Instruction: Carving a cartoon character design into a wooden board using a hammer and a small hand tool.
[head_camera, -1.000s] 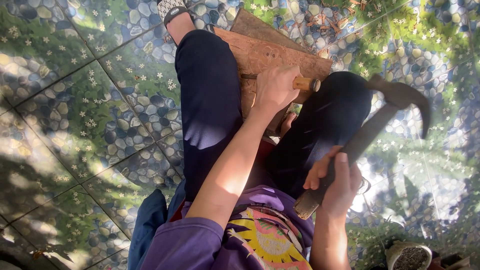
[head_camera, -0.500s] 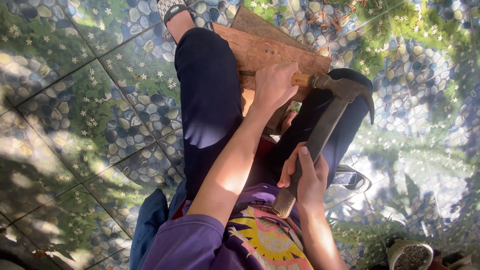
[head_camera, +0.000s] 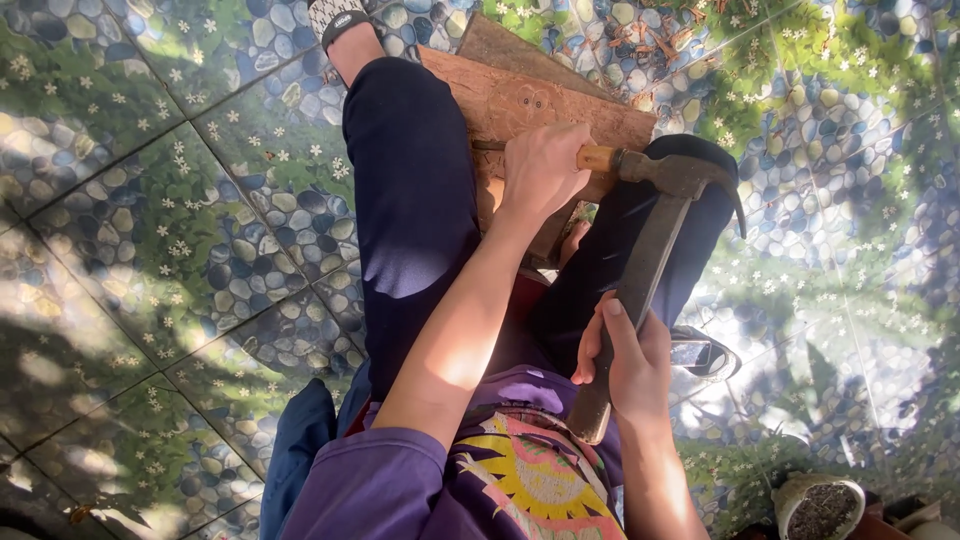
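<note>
The person is sitting on a tiled floor (head_camera: 170, 230) patterned with blue and grey pebbles, green leaves and small white flowers, and a carved wooden board (head_camera: 540, 105) is resting across the lap, leaning on the dark trouser legs. The left hand (head_camera: 543, 170) is wrapping closed around a chisel (head_camera: 598, 159) with a pale wooden handle, pressing its hidden blade end against the reddish-brown face of the board, where a shallow flower-like outline is showing. The right hand (head_camera: 628, 362) is gripping the lower part of the wooden shaft of a claw hammer (head_camera: 655, 235), fingers curled fully around it, and the steel head of the hammer is touching the butt end of the chisel handle just beside the left hand. The hammer shaft is slanting from the right hand up toward the board, lying over the right thigh. A purple shirt with a yellow sun-like print is showing at the bottom of the view. A sandalled foot (head_camera: 338, 18) is resting on the floor at the top edge. A round pot (head_camera: 820, 505) filled with dark soil is standing at the lower right corner, well apart from both hands.
</note>
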